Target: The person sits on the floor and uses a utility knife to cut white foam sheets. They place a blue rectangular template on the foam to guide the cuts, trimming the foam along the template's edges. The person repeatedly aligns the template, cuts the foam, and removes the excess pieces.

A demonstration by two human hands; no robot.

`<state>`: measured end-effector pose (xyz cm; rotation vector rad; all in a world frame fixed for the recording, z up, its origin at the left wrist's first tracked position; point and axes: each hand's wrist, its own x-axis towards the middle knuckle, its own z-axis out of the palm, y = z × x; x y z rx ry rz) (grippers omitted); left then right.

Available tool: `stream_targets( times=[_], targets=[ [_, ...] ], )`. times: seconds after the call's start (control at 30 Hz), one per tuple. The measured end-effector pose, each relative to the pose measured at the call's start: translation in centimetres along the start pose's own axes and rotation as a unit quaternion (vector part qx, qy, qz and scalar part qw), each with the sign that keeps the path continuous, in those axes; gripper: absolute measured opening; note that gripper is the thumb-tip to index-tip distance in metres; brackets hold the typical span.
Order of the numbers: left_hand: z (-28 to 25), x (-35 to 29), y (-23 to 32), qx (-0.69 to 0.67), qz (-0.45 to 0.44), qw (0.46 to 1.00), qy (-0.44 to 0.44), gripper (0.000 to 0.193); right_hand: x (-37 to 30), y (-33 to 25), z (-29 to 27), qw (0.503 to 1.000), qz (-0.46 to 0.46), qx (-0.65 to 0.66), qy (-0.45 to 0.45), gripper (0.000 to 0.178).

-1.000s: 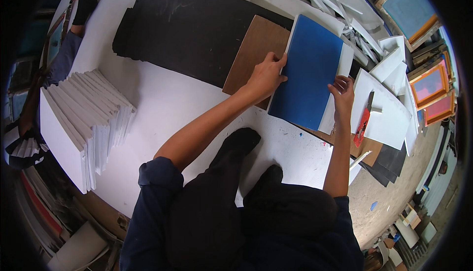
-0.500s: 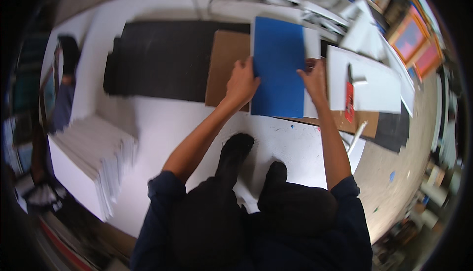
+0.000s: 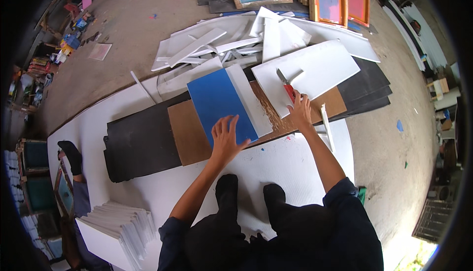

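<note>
A blue rectangular sheet (image 3: 219,98) lies tilted over a white board (image 3: 249,96) and a brown board (image 3: 189,133). My left hand (image 3: 225,140) rests at the blue sheet's near edge with its fingers spread. To the right, my right hand (image 3: 300,111) has its fingers closed around the red handle of a utility knife (image 3: 288,90). The knife's dark end points away from me, over a large white panel (image 3: 322,69). A small white offcut (image 3: 296,77) lies beside the knife. My palm hides the handle's near end.
White offcuts (image 3: 212,44) are heaped beyond the boards. Dark sheets (image 3: 143,140) lie underneath at left. A stack of white sheets (image 3: 116,231) stands near left, beside another person's leg (image 3: 81,192). Framed screens (image 3: 329,0) stand at the back. My feet (image 3: 226,192) are on the white surface.
My right hand has left the blue sheet's right side and closed on the utility knife. My left hand has shifted to the sheet's near edge and spread. The view has turned and tilted up.
</note>
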<state>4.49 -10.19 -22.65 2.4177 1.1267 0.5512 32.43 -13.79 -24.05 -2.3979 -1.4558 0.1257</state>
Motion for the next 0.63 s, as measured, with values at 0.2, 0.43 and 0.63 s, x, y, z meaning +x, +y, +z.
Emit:
stream_targets(
  times=[0.2, 0.43, 0.63],
  targets=[
    [-0.8, -0.4, 0.7, 0.148, 0.047, 0.986, -0.068, 0.087, 0.6, -0.7, 0.5, 0.994, -0.009, 0.109, 0.01, 0.047],
    [-1.9, 4.3, 0.0, 0.101, -0.065, 0.979, -0.166, 0.076, -1.7, -4.2, -1.9, 0.584, 0.205, 0.741, -0.26, 0.027],
    [-2.3, 8.3, -2.5, -0.234, -0.221, 0.926, -0.196, 0.073, -2.5, -8.1, -3.5, 0.63, 0.096, 0.713, -0.293, 0.042]
  ],
)
